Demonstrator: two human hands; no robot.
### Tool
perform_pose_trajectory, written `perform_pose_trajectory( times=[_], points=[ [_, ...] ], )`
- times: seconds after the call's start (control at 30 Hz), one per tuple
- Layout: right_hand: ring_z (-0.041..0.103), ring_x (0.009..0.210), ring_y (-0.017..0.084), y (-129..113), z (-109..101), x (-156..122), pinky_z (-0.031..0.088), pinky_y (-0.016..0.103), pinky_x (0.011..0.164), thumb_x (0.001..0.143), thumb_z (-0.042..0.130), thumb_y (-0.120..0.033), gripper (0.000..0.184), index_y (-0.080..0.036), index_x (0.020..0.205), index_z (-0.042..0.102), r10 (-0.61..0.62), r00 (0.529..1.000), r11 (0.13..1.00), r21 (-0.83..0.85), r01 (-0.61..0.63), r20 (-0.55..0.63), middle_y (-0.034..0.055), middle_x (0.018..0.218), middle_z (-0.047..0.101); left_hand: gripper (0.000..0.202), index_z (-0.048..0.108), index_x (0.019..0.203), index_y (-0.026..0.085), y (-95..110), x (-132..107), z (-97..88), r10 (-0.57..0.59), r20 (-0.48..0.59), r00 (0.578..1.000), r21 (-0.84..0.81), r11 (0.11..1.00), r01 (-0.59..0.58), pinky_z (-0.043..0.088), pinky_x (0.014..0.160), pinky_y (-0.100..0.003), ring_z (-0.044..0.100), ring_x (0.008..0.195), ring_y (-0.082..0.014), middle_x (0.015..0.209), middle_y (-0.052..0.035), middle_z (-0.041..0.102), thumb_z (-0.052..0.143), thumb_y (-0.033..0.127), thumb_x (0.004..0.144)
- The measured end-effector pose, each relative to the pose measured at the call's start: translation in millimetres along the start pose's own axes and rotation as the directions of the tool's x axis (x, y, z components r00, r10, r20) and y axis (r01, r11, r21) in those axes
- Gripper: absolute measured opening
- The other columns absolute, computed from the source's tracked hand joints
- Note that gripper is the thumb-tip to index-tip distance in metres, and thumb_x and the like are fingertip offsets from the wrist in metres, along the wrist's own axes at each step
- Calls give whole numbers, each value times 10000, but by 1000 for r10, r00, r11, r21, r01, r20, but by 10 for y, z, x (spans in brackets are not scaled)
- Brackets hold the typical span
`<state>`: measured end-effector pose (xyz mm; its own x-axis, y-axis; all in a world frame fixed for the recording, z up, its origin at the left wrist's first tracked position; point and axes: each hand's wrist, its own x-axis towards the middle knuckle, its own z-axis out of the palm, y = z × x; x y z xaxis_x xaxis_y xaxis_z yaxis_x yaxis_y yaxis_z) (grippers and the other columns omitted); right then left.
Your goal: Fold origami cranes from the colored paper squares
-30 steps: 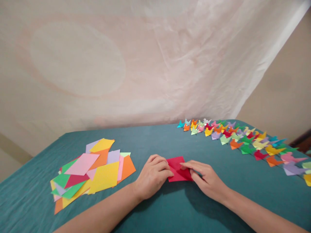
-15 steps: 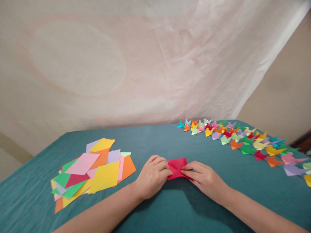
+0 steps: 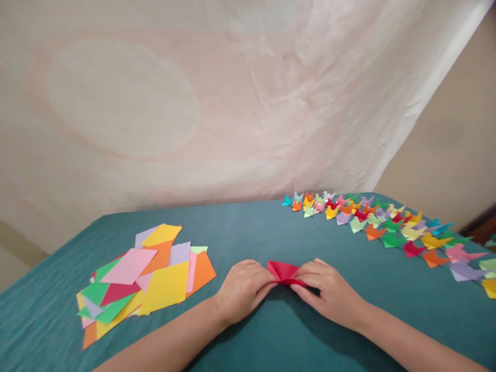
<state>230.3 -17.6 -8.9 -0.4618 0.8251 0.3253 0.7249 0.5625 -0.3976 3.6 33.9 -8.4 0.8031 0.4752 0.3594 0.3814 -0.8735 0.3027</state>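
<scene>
A red sheet of origami paper [image 3: 284, 272], partly folded, is held between my two hands just above the teal tablecloth. Its creases meet near the middle, and its front edge sags inward. My left hand [image 3: 247, 285] pinches the left end between thumb and fingers. At the right end, my right hand [image 3: 323, 290] grips the paper with its thumb underneath and its fingers on top. Both outer ends of the paper are hidden by my fingers.
A loose pile of coloured paper squares [image 3: 165, 289] lies on the left of the teal tablecloth [image 3: 236, 232]. Several rows of small folded paper birds [image 3: 374, 232] stand along the right side. A pale sheet of cloth [image 3: 232, 103] hangs behind the table.
The red paper has gone from lying flatter to being squeezed narrower, its front edge folding in. My right thumb has moved under the paper, and both hands have shifted slightly.
</scene>
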Motion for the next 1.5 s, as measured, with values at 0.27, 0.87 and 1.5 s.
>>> perform_pose_trajectory(
  times=[0.27, 0.87, 1.5],
  points=[
    [570, 684, 157, 33, 30, 30, 384, 279, 673, 898, 437, -326, 240, -203, 862, 639, 275, 961, 944, 194, -266, -16, 15, 751, 662, 213, 627, 1011, 252, -23, 67, 32, -254, -35, 967, -165, 955, 245, 445, 785, -260, 621, 832, -135, 951, 24, 689, 441, 296, 918],
    [549, 594, 138, 179, 126, 107, 403, 244, 577, 869, 444, -280, 209, -182, 759, 592, 340, 940, 885, 338, -318, -6, -4, 655, 619, 638, 284, 1382, 124, 320, 32, -85, 69, 287, 955, 36, 996, -83, 134, 1126, -389, 193, 1353, -229, 1451, -115, 269, 319, 541, 900],
    [522, 593, 127, 222, 160, 126, 398, 252, 574, 830, 468, -215, 138, -188, 729, 559, 319, 945, 935, 187, -302, -69, -3, 684, 551, 717, 138, 1430, 131, 249, 20, -72, 43, 388, 921, -30, 999, -34, 77, 1122, -432, 93, 1370, -254, 1482, -116, 151, 252, 590, 891]
  ],
)
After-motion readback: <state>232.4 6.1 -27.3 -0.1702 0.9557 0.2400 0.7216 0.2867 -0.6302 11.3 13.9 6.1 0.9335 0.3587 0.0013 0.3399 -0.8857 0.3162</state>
